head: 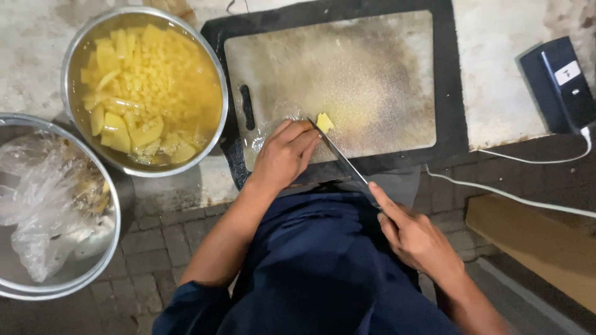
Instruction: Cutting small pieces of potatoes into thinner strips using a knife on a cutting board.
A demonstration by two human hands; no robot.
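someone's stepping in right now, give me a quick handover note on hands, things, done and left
Left hand: fingers curled on the cutting board, pinning a small yellow piece.
Right hand: grips the knife, forefinger along the spine, tip at the piece.
Things: steel bowl left of the board holds yellow slices and small cubes in water; a second bowl further left holds a crumpled clear bag.
Done: many pieces already cut and in the water bowl.
Left: only that one piece shows on the board, not yet cut up.
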